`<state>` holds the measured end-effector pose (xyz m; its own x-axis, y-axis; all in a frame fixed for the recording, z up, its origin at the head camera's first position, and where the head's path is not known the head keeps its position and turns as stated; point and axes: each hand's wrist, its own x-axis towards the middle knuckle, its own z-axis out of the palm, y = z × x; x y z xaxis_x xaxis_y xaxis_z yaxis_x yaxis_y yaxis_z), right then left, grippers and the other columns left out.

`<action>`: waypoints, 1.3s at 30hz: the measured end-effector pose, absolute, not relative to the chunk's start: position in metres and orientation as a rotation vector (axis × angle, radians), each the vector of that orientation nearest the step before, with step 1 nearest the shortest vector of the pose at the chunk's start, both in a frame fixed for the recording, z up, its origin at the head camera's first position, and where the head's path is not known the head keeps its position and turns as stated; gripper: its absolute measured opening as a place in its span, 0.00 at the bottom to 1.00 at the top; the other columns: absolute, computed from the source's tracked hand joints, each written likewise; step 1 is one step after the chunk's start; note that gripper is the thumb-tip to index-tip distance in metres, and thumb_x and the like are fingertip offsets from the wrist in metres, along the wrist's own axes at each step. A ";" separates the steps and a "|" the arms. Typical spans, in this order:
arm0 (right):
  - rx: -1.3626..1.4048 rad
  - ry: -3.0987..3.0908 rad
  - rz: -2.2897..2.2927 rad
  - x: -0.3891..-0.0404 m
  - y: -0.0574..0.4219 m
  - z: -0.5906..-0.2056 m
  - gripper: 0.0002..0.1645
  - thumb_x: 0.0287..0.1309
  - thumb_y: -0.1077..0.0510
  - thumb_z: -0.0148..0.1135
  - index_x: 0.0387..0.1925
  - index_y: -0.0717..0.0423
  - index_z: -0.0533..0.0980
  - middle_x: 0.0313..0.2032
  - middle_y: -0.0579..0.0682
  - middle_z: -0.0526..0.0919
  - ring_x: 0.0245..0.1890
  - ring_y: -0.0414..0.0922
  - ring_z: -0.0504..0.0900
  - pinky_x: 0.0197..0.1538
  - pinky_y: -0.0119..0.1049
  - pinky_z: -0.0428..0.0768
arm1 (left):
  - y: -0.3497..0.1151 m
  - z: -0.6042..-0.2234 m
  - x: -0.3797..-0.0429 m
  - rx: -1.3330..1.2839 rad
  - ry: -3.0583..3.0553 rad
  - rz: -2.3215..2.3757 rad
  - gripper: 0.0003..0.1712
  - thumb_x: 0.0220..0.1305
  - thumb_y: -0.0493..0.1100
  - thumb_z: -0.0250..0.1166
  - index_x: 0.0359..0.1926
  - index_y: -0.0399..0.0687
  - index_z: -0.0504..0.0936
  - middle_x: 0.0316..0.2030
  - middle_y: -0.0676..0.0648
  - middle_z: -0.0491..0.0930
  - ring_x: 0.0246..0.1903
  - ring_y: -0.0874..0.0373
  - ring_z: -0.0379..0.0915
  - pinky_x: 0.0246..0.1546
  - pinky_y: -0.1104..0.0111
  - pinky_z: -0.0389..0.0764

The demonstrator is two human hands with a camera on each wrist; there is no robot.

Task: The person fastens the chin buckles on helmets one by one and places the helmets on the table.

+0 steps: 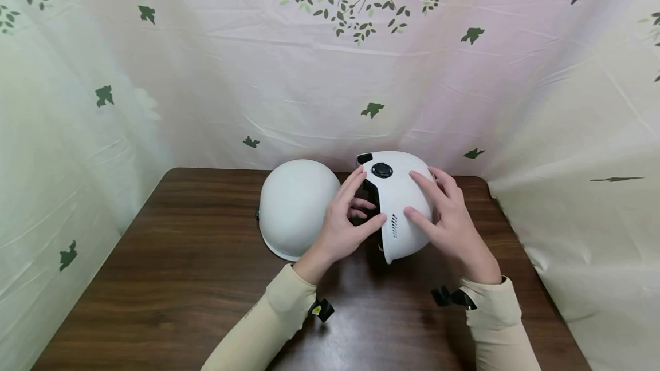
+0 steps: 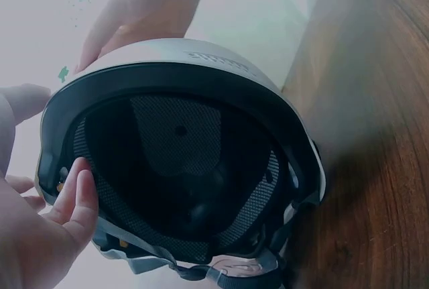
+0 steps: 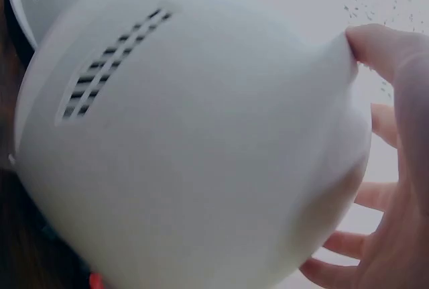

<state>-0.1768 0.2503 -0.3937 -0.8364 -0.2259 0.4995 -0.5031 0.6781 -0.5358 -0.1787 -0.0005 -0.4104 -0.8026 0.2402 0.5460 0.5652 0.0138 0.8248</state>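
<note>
A white helmet [image 1: 404,205] lies tipped at the table's back right, its opening facing left. It has a round black vent and a slatted grille. Black padding [image 2: 181,135] lines its inside, and a grey chin strap [image 2: 154,259] hangs at the opening. My left hand [image 1: 348,216] grips the rim, two fingers inside the opening and the thumb at the edge. From the right, my right hand [image 1: 454,225] holds the rounded shell with spread, bent fingers [image 3: 382,195]. Just left of it a second white helmet [image 1: 296,205] sits dome up, partly behind my left hand.
Both helmets stand on a dark wooden table [image 1: 170,279] near its back edge. Pale fabric curtains [image 1: 309,90] printed with leaves hang behind and along the sides. A black camera strap [image 1: 322,309] is on my left wrist, another [image 1: 454,296] on my right.
</note>
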 end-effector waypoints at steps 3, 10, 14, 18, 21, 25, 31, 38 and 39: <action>0.601 -2.474 0.912 -0.175 0.245 -0.390 0.42 0.57 0.53 0.76 0.73 0.41 0.74 0.76 0.60 0.61 0.69 0.67 0.59 0.56 0.65 0.66 | 0.000 -0.410 -0.178 -0.848 -2.055 -1.842 0.47 0.63 0.38 0.75 0.79 0.43 0.64 0.81 0.49 0.56 0.45 0.49 0.86 0.43 0.50 0.88; 0.632 -2.461 0.813 -0.169 0.232 -0.379 0.42 0.53 0.50 0.78 0.71 0.47 0.75 0.76 0.66 0.61 0.71 0.73 0.56 0.60 0.70 0.65 | 0.000 -0.408 -0.176 -0.920 -2.063 -1.840 0.42 0.70 0.35 0.67 0.80 0.44 0.62 0.82 0.49 0.55 0.50 0.46 0.85 0.43 0.56 0.88; 0.586 -2.531 0.753 -0.164 0.226 -0.374 0.44 0.55 0.44 0.77 0.73 0.45 0.73 0.77 0.65 0.60 0.73 0.74 0.57 0.58 0.73 0.69 | 0.000 -0.406 -0.175 -0.949 -2.075 -1.831 0.41 0.70 0.31 0.64 0.81 0.44 0.62 0.82 0.49 0.54 0.51 0.47 0.84 0.45 0.63 0.87; 0.537 -2.606 0.693 -0.161 0.221 -0.368 0.49 0.57 0.38 0.75 0.76 0.43 0.68 0.78 0.64 0.58 0.74 0.72 0.58 0.52 0.74 0.76 | 0.000 -0.406 -0.175 -0.974 -2.074 -1.829 0.43 0.68 0.29 0.65 0.81 0.44 0.61 0.82 0.48 0.54 0.52 0.45 0.84 0.44 0.62 0.87; 0.528 -2.625 0.672 -0.161 0.219 -0.367 0.50 0.58 0.36 0.74 0.78 0.43 0.66 0.79 0.64 0.57 0.75 0.70 0.59 0.51 0.74 0.77 | -0.001 -0.407 -0.175 -0.976 -2.074 -1.836 0.44 0.68 0.32 0.66 0.82 0.46 0.60 0.82 0.48 0.54 0.52 0.41 0.83 0.44 0.57 0.88; 0.522 -2.630 0.688 -0.161 0.220 -0.368 0.50 0.59 0.38 0.73 0.79 0.43 0.65 0.79 0.64 0.56 0.75 0.69 0.58 0.53 0.73 0.76 | -0.002 -0.410 -0.174 -0.949 -2.097 -1.836 0.44 0.68 0.35 0.67 0.82 0.48 0.61 0.81 0.47 0.57 0.53 0.41 0.83 0.45 0.53 0.87; 0.527 -2.664 0.739 -0.163 0.226 -0.366 0.49 0.62 0.40 0.72 0.80 0.37 0.62 0.79 0.65 0.54 0.74 0.70 0.58 0.55 0.73 0.75 | -0.008 -0.418 -0.172 -0.874 -2.136 -1.866 0.42 0.68 0.35 0.68 0.80 0.46 0.64 0.78 0.45 0.61 0.53 0.45 0.82 0.47 0.54 0.87; 0.455 -2.709 0.850 -0.163 0.237 -0.364 0.48 0.65 0.42 0.71 0.81 0.33 0.59 0.80 0.64 0.49 0.72 0.70 0.59 0.55 0.75 0.72 | -0.015 -0.424 -0.172 -0.842 -2.162 -1.862 0.37 0.68 0.35 0.68 0.76 0.44 0.68 0.72 0.42 0.69 0.53 0.41 0.82 0.46 0.50 0.87; 0.445 -2.715 0.865 -0.162 0.238 -0.364 0.48 0.65 0.42 0.70 0.81 0.32 0.59 0.81 0.64 0.49 0.72 0.71 0.59 0.55 0.76 0.72 | -0.016 -0.425 -0.172 -0.833 -2.167 -1.864 0.37 0.68 0.35 0.68 0.76 0.45 0.69 0.71 0.42 0.70 0.53 0.42 0.82 0.46 0.49 0.86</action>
